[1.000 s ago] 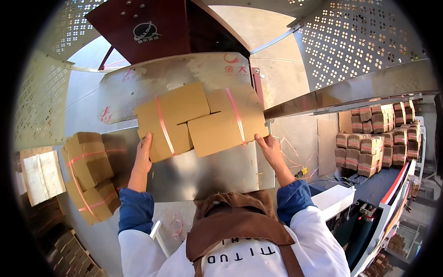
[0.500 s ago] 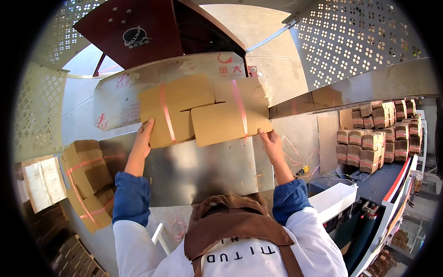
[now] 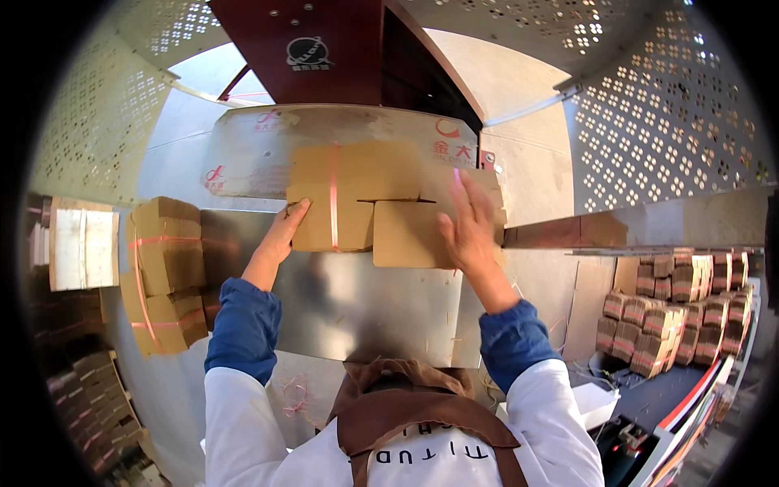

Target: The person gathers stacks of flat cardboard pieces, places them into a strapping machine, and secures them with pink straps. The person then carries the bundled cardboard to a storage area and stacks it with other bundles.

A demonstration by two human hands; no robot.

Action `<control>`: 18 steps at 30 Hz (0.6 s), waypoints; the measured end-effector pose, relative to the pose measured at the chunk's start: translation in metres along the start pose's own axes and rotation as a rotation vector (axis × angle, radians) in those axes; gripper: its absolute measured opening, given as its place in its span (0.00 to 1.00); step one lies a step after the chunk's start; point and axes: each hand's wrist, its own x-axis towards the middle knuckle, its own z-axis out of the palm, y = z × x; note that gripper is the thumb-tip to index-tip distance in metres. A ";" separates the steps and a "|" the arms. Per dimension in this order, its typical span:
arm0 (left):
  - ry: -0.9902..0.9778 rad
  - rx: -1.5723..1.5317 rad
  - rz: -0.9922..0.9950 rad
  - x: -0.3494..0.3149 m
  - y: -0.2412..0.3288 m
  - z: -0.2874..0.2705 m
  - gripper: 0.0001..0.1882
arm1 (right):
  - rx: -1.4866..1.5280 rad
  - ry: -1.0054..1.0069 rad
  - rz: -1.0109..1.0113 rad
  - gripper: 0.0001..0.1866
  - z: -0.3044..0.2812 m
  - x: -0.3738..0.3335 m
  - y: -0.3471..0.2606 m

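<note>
A bundle (image 3: 406, 234) of flat, matte brown cardboard, slotted and banded by glossy pink straps (image 3: 333, 195), sits at the far edge of the smooth, shiny metal counter (image 3: 349, 304). The left hand (image 3: 282, 235) meets its left edge, thumb uppermost, pinch unclear; the blurred right hand (image 3: 471, 231) spreads its fingers over the right end, contact uncertain.

The person's left forearm (image 3: 258, 272) and right forearm (image 3: 492, 290) both reach forward and lean inward, well apart from each other. The left hand (image 3: 284, 232) is bent in a gripping pose, with its thumb (image 3: 300, 213) laid on top and the other fingers mostly hidden. The right hand (image 3: 472, 234) shows its back; it is spread, its blurred fingers (image 3: 471, 197) stretched forward, slightly farther than the left ones, and its thumb stands apart from them.
</note>
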 end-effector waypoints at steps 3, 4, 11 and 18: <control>-0.047 0.037 0.006 0.000 0.011 0.002 0.33 | -0.239 -0.169 -0.140 0.30 0.035 0.013 -0.016; -0.063 0.048 0.004 -0.001 0.014 0.002 0.33 | -0.264 -0.190 -0.148 0.30 0.037 0.013 -0.019; -0.051 0.097 -0.028 0.001 0.008 -0.007 0.36 | -0.335 -0.303 -0.078 0.25 0.053 -0.001 -0.039; 0.008 -0.213 -0.039 -0.013 0.017 0.013 0.33 | -0.298 -0.231 -0.088 0.22 0.060 -0.010 -0.046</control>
